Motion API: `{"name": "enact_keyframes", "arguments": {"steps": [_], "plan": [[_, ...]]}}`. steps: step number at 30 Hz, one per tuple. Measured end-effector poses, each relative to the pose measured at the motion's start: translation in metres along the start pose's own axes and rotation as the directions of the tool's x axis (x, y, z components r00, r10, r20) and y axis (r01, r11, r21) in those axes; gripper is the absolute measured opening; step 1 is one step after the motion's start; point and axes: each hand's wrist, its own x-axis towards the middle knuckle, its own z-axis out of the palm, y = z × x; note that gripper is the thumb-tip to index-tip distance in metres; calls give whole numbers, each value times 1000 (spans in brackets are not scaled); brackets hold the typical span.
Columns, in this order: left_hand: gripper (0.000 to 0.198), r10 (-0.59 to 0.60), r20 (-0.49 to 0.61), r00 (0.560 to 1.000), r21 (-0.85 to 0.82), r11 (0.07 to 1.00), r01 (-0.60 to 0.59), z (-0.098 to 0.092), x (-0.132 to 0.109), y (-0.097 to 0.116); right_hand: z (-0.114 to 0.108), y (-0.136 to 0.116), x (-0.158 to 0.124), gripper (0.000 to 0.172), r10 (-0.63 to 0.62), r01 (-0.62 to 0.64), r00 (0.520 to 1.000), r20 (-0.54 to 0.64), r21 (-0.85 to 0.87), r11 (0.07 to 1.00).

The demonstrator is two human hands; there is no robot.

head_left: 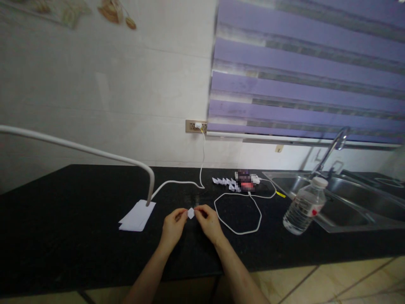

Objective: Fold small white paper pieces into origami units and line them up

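A small white folded paper [190,213] is pinched between both hands above the black counter. My left hand [174,226] holds its left corner with thumb and forefinger. On the opposite corner, my right hand [207,221] has a similar pinch. To the left lie flat white paper sheets [137,216], slightly fanned, with a cable's end over their upper edge. Several small folded paper pieces [226,182] sit in a cluster at the back, right of the hands, beside a phone-like object [247,182] that is partly blurred out.
A white cable [238,233] loops on the counter right of my hands. Further right stand a water bottle [303,207] and a steel sink [343,228] with a tap [332,147]. A thick white cable [79,145] arches in from the left. A wall socket [196,126] holds a plug.
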Motion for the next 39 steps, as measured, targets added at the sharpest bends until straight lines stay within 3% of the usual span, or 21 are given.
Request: {"name": "enact_keyframes", "arguments": {"steps": [3, 8, 15, 23, 39], "plan": [[26, -96, 38, 995, -73, 992, 99, 0, -1, 1, 0, 0, 1, 17, 82, -82, 997, 4, 103, 991], [29, -89, 60, 994, -111, 989, 95, 1, -1, 2, 0, -1, 3, 16, 136, -134, 991, 4, 174, 976], [27, -51, 52, 997, -145, 988, 58, -1, 2, -4, 3, -6, -1, 22, -33, 22, 994, 104, 105, 994], [25, -77, 60, 995, -169, 982, 86, -1, 2, -3, 3, -11, -3, 28, -146, 142, 985, 94, 45, 989], [30, -89, 112, 990, -173, 979, 108, 0, 4, -11, 0, -14, -3, 13, -190, 198, 974, 122, -57, 979]]}}
